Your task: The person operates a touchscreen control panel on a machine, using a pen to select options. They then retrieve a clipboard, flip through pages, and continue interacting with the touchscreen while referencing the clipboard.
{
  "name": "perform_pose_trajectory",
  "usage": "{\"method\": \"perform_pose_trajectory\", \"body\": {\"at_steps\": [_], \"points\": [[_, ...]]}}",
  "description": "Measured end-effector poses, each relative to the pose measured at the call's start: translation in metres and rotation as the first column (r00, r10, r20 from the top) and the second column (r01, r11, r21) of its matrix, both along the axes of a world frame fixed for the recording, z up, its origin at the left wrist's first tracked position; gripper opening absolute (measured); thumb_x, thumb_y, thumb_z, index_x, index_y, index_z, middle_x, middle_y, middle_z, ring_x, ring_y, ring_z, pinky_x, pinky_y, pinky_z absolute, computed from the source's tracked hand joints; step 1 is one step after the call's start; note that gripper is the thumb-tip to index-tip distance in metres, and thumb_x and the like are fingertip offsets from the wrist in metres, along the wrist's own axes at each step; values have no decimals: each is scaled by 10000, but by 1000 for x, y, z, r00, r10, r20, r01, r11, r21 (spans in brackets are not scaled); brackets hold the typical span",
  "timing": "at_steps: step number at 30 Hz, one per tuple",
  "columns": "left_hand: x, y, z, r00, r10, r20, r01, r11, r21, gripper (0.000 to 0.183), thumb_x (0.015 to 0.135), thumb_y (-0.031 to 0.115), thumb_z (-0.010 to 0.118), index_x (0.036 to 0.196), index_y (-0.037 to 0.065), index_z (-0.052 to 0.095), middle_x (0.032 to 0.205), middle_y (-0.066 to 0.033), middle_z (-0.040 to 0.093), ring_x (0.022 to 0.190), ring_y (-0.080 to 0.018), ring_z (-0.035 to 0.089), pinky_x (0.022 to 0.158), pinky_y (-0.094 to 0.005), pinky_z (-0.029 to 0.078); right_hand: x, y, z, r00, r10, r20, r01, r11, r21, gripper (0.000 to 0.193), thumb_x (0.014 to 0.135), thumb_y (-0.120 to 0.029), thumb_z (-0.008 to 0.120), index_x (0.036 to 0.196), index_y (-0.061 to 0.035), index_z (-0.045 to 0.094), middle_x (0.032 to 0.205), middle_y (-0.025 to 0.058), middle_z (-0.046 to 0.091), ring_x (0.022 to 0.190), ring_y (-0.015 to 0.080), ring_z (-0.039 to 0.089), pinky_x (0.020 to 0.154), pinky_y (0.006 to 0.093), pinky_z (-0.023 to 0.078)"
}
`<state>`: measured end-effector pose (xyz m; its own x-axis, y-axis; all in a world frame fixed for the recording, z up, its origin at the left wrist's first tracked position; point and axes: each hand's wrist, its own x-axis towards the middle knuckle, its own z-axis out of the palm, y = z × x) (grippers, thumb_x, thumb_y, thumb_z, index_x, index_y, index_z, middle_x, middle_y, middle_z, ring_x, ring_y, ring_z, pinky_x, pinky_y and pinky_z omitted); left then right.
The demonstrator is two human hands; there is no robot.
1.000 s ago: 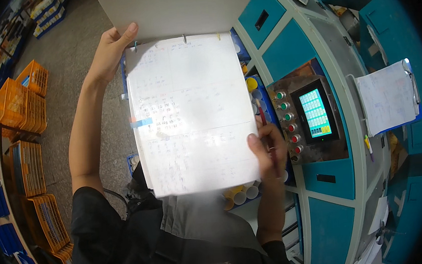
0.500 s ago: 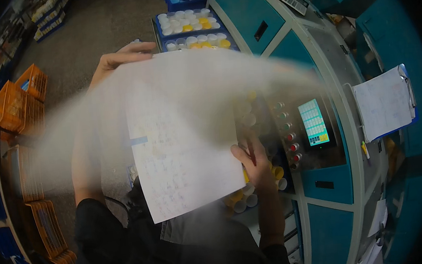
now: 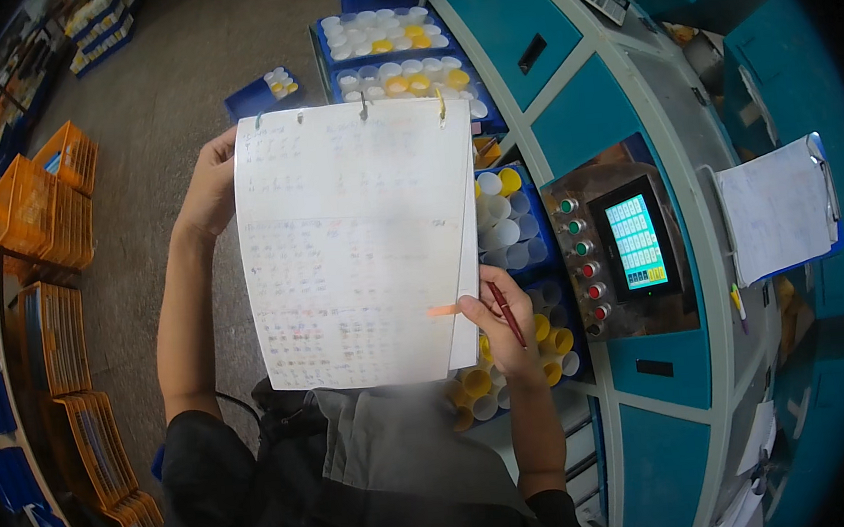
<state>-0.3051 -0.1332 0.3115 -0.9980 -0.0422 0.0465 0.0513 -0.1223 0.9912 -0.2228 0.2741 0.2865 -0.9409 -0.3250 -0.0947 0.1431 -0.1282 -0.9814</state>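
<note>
In front of my body I hold a stack of ring-bound paper sheets [image 3: 351,250], covered with handwritten rows and columns. Rings [image 3: 362,106] run along its top edge. My left hand [image 3: 210,192] grips the upper left edge, its fingers partly hidden behind the paper. At the lower right edge, my right hand [image 3: 511,341] pinches the sheets, the thumb lying on top beside an orange tab [image 3: 442,311]. A dark red pen [image 3: 508,314] is also held in that hand, slanting across the fingers.
A teal machine with a lit screen [image 3: 635,242] and round buttons [image 3: 581,249] stands at my right; a clipboard [image 3: 777,207] hangs on it. Blue trays [image 3: 399,59] hold white and yellow cups. Orange baskets [image 3: 23,203] line the left side. A small blue bin [image 3: 252,100] sits beyond the sheets.
A blurred sheet that was swinging over the stack has settled, and a different written page lies on top. My left hand has moved down from the top edge to the left edge.
</note>
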Motion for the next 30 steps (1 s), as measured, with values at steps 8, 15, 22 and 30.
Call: {"method": "perform_pose_trajectory", "body": {"at_steps": [8, 15, 22, 30], "points": [[34, 8, -34, 995, -28, 98, -24, 866, 499, 398, 1008, 266, 717, 1273, -30, 701, 1155, -184, 767, 1032, -182, 757, 810, -362, 655, -1, -3, -2, 998, -57, 32, 58, 998, -23, 343, 987, -38, 665, 1311, 51, 593, 1185, 148, 735, 1056, 169, 694, 954, 301, 524], [67, 31, -49, 995, -49, 82, 12, 916, 402, 297, 1029, 240, 697, 1123, -36, 756, 1039, -140, 793, 853, -138, 763, 709, -282, 623, -2, 1, -9, 996, -58, 70, 61, 998, -35, 309, 987, 1, 658, 1288, 39, 597, 1144, 127, 731, 1029, 159, 694, 936, 292, 532], [74, 75, 46, 962, 74, -264, -60, 996, 64, 292, 1097, 239, 612, 987, 4, 746, 881, -38, 740, 753, -82, 642, 684, -231, 490, 2, -3, -32, 975, -216, -57, 203, 964, -173, 153, 991, 33, 643, 1137, 18, 598, 1037, 68, 704, 1005, 141, 682, 925, 315, 549], [81, 116, 136, 705, -119, -699, -278, 860, -427, 274, 1090, 204, 608, 969, -24, 701, 827, -9, 668, 718, -73, 588, 636, -227, 441, 8, 12, -28, 916, -372, -152, 314, 899, -305, 242, 1030, 30, 598, 1270, 1, 603, 1108, 62, 712, 937, 127, 677, 910, 326, 580]]}}
